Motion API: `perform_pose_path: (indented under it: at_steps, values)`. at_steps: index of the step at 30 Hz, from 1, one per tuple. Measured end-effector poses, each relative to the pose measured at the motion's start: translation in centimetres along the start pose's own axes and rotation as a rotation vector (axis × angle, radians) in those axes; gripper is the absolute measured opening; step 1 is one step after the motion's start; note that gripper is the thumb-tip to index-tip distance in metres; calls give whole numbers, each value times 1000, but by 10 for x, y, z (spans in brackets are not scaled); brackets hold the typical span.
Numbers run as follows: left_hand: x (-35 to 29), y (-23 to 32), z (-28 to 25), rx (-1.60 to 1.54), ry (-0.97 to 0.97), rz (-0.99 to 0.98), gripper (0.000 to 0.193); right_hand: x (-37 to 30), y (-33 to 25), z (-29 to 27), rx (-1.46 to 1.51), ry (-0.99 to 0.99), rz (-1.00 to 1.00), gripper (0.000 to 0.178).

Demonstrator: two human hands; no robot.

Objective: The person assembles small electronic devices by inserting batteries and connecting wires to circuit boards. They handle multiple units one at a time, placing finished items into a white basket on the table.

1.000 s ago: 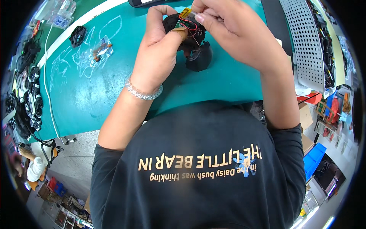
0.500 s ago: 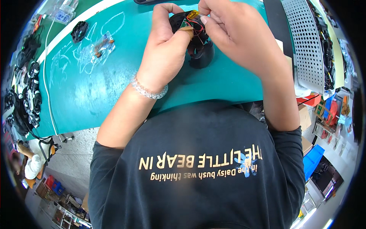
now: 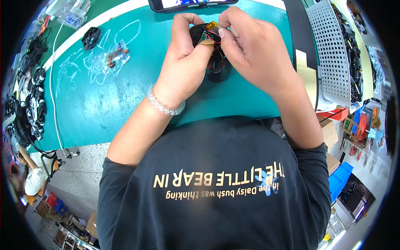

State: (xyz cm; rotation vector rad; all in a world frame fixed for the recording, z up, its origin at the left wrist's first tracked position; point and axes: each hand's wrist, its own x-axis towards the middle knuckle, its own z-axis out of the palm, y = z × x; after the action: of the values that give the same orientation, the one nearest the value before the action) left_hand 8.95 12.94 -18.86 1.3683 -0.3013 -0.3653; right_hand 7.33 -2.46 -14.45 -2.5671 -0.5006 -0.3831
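Small black round device [image 3: 208, 39] with a green circuit board, yellow part and thin red wires exposed, held up over the far part of the teal mat [image 3: 125, 104], below a dark phone [image 3: 191, 4]. Left hand [image 3: 183, 62] (clear bead bracelet at wrist) wraps closed around its body; right hand [image 3: 250, 54] pinches shut at its top by the wires. Black ring-shaped part [image 3: 216, 68] lies under the hands; clear bags [image 3: 106, 60] and another black part [image 3: 91, 37] sit well to the left.

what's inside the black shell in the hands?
Inside the black shell: a small green circuit board, red wires and a yellow part. The left hand and right hand cover the rest.
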Motion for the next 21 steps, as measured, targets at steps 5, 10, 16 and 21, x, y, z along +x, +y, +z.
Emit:
perform_pose_path:
  at_steps: [5, 10, 16, 21]
  values:
    - [1, 0, -1, 38, -21, 16, 31, 1, 5, 2, -29, 20, -107, 11]
    - [2, -3, -1, -12, -14, -18, 29, 2, 11, 2, 42, -1, -138, 11]
    - [4, -4, -2, -57, -17, -99, 29, 12, 20, -7, 219, -176, -16, 12]
    - [6, -3, -6, -157, -30, -134, 29, 32, 6, -28, 308, -349, 86, 13]
